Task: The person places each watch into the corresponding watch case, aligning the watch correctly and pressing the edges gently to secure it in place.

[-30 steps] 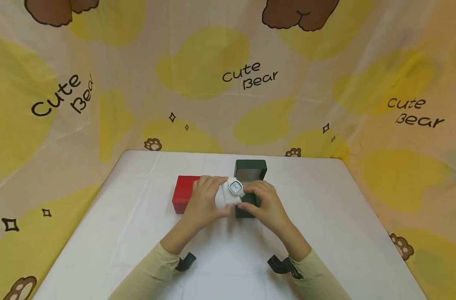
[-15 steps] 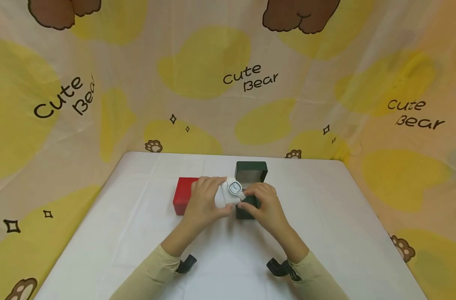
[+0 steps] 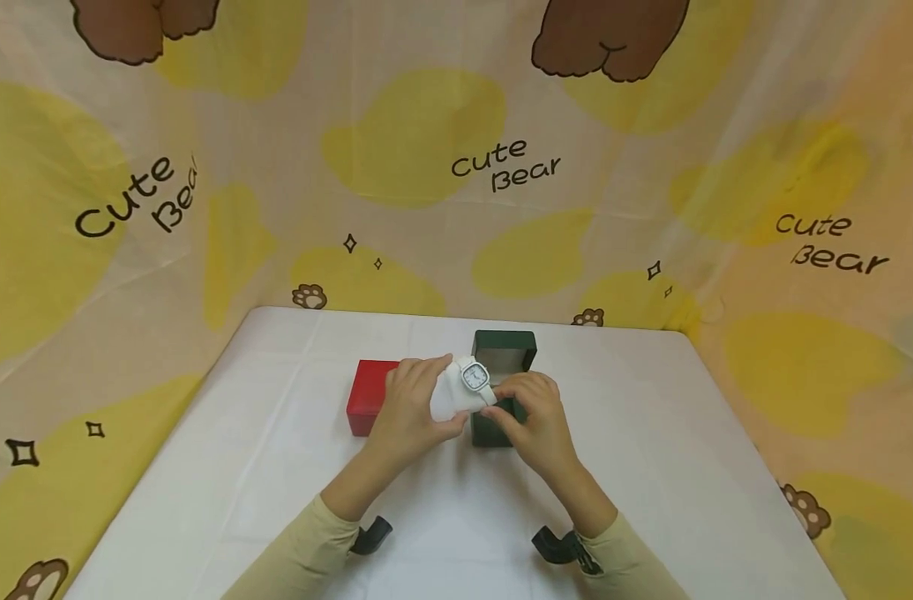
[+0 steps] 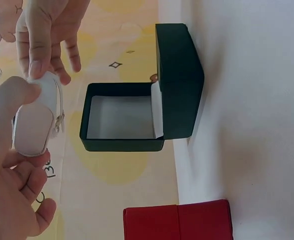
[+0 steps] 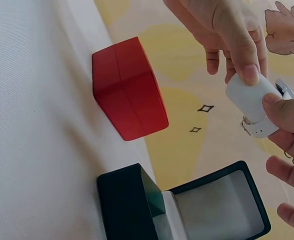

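A white wristwatch (image 3: 475,377) with a squarish case is wrapped around a white watch cushion (image 3: 445,398), held up above the table. My left hand (image 3: 410,408) grips the cushion by its left part, thumb below and fingers above. With thumb and fingertips my right hand (image 3: 535,421) pinches the white strap at the right end. From the right wrist view, the right thumb presses on the strap near the cushion (image 5: 249,97). The buckle shows at the strap's edge in the left wrist view. Behind the hands stands a green watch box (image 3: 504,343), lid raised; its visible interior holds nothing.
A red box (image 3: 368,393), closed, stands left of the green one, partly hidden behind my left hand. Both rest on a white-covered table (image 3: 456,533). A patterned cloth (image 3: 411,142) hangs behind the table and along its sides.
The watch has shifted slightly right on the cushion, and more strap shows between the case and my right fingers. The left hand keeps its grip. The head view has tilted up a little.
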`<state>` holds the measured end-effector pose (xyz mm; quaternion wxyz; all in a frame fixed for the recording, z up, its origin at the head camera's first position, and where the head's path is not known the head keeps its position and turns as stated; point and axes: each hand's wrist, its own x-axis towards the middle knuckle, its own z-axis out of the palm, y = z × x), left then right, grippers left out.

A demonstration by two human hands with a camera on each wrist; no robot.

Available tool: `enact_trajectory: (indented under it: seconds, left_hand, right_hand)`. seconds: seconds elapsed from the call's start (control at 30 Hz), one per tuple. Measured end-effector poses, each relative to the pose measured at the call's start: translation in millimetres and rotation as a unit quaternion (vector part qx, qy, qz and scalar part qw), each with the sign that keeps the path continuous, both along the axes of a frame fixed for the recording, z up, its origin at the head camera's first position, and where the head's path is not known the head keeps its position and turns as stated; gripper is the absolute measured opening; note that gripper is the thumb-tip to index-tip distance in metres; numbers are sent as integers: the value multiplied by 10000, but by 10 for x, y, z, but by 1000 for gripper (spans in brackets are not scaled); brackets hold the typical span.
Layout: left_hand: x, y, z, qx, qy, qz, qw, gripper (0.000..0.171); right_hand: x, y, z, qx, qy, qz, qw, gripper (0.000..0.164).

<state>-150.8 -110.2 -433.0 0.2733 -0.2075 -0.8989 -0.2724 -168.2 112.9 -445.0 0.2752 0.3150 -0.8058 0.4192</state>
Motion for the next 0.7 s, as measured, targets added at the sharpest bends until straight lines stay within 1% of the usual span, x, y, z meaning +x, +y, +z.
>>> enact_trajectory:
  seconds: [0.07,0.17,0.27,0.37,0.53,0.63,0.7]
  left_hand:
    - [-5,2,-1,11,-126,-59,9999,82]
    - [-6,6,4,145,-341,-89,9993,84]
    - [-4,10,14,336,-430,-56,9985,84]
    - [1,-2,36,433,-324,-47,9985,83]
    - [1,-44,70,404,-122,-76,9991,82]
    - [-8,-71,83,360,-49,-111,9993,81]
    - [-20,-96,95,325,-34,-143,9994,81]
  right_hand:
    - [6,12,7,-59,-33,-22,10000,27]
    - [11,14,13,-132,-7,-78,9999,26]
    - [21,-12,2,-210,39,-143,9997,26]
    - [45,-56,-21,-271,74,-227,9993,25]
    - [84,-127,-53,-374,141,-317,9987,26]
    - [91,-141,-55,-404,193,-279,9986,27]
    - [83,-135,-44,-336,203,-149,9991,27]
